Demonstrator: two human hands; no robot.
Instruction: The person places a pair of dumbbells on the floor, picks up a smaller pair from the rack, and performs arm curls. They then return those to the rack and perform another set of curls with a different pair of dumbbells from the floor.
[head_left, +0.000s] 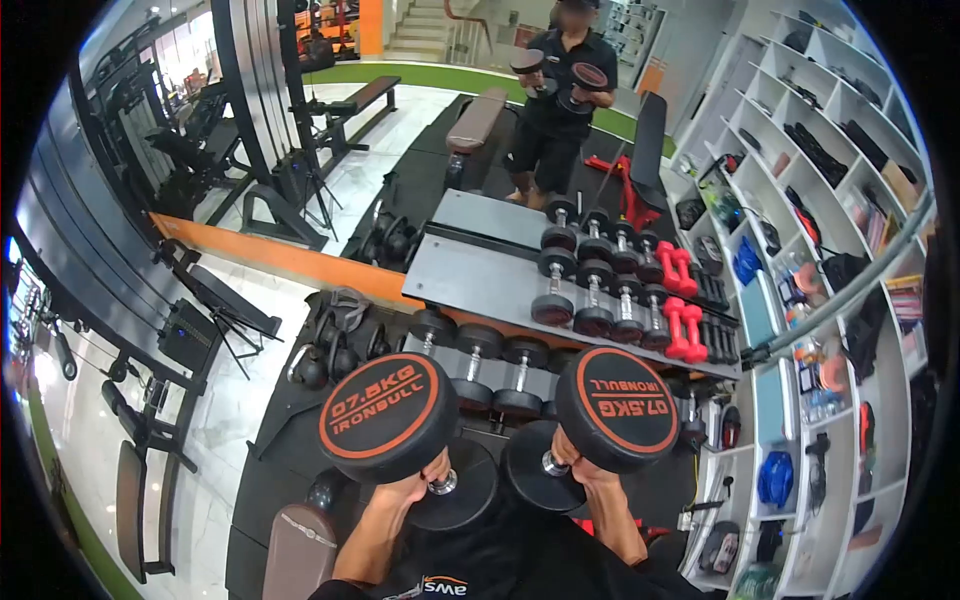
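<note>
Left hand (403, 490) is closed round the chrome handle (443, 484) of the left dumbbell (385, 415), between its two heads; right hand (592, 474) grips the right dumbbell (620, 408) likewise. Both upper end faces read "07.5KG IRONBULL" within orange rings, the right one inverted. Dark shirt (500, 555) bears inverted "aws". Black dumbbells (478, 365) lie racked beyond; the mirror behind reflects a person (560, 100) holding two dumbbells

A metal rack (480, 270) is supporting red dumbbells (684, 332) on its top surface. White shelving (845, 420) is holding a blue item (776, 478). A tripod (236, 335) is standing on the light floor (215, 430), beside a dark mat (262, 500).
</note>
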